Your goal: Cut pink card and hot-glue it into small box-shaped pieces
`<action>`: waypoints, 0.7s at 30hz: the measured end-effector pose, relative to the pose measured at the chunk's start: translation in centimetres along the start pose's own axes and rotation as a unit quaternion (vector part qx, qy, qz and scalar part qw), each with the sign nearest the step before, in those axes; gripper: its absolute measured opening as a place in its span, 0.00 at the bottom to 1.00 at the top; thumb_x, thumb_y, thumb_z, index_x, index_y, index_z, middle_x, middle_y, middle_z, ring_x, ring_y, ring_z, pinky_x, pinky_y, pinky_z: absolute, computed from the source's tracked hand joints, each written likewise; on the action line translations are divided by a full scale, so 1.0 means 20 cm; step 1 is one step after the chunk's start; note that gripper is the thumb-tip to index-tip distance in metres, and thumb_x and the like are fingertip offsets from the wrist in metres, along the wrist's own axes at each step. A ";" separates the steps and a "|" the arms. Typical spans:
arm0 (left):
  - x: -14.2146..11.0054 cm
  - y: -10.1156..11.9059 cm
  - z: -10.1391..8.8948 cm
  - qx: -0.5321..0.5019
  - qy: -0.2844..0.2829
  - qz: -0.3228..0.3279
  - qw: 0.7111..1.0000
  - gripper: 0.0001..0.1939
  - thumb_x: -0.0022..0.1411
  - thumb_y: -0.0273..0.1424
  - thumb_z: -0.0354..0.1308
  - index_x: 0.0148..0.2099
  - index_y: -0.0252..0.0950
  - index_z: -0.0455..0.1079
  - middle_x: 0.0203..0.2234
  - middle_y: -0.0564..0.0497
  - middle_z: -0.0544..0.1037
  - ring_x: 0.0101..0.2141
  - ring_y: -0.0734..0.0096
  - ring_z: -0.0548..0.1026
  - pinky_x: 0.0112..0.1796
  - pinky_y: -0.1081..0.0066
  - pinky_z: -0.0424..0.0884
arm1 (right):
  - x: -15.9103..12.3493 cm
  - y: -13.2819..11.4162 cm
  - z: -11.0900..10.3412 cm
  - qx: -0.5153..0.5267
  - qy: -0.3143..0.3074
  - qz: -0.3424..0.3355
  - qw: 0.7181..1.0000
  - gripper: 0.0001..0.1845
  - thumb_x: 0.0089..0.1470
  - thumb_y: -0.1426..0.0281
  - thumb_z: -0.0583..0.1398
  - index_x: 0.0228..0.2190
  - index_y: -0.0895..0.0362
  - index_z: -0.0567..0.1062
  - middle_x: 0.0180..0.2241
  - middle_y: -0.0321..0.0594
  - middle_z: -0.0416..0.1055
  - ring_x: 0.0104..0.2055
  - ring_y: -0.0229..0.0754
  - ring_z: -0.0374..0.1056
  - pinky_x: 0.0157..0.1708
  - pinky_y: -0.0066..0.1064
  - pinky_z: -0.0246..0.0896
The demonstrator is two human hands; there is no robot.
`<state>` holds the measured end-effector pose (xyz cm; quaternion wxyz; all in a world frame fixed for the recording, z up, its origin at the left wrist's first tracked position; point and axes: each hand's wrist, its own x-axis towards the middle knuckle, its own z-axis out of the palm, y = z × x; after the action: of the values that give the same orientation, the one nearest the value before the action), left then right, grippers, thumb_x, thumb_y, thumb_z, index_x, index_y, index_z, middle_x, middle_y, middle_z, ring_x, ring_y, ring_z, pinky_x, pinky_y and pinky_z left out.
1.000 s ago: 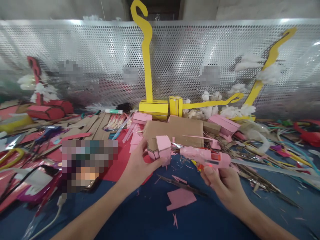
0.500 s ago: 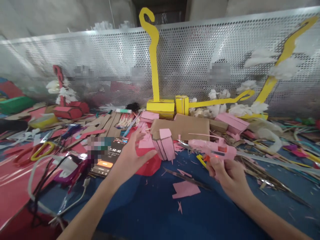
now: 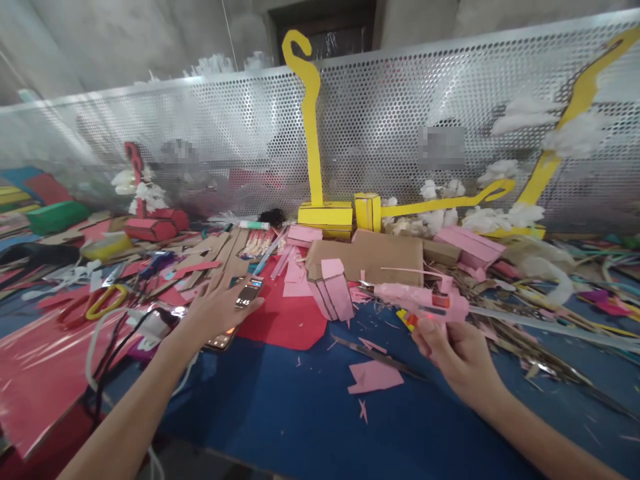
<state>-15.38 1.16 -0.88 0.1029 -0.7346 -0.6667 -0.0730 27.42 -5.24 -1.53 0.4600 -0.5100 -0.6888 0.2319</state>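
My left hand (image 3: 213, 315) reaches over a phone (image 3: 251, 293) with fingers stretched out; it covers much of the screen, and I cannot tell whether it touches. In my right hand (image 3: 457, 353) is a pink hot glue gun (image 3: 400, 295), nozzle pointing left, with a red light on its body and a long clear glue stick (image 3: 530, 321) out of its back. Left of the nozzle stands a small cardboard box partly covered in pink foam (image 3: 334, 295). A dark thin blade (image 3: 375, 357) and a pink foam scrap (image 3: 376, 377) lie nearer me.
A red sheet (image 3: 285, 323) lies between phone and box. Behind stand yellow hook-shaped pieces on boxes (image 3: 325, 217) and a perforated metal panel (image 3: 370, 113). Scissors with yellow handles (image 3: 107, 301), a white cable (image 3: 93, 340) and scraps are at left. Cardboard strips (image 3: 537, 363) pile up at right.
My left hand has let go of the pink foam-covered box and moved left over the phone. The box now stands on the table. My right hand keeps hold of the glue gun.
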 end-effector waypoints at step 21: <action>-0.19 -0.01 -0.03 -0.056 -0.029 0.029 0.998 0.33 0.69 0.49 0.50 0.71 0.44 0.56 0.70 0.42 0.57 0.64 0.42 0.65 0.59 0.49 0.66 | -0.02 0.03 0.01 0.031 -0.026 0.026 0.999 0.32 0.66 0.48 0.53 0.17 0.55 0.63 0.18 0.31 0.51 0.20 0.34 0.46 0.21 0.32 0.40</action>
<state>-15.86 -2.65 -1.31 0.0440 -0.7601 -0.6426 -0.0857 27.55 -5.36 -2.15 0.4514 -0.5070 -0.6796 0.2780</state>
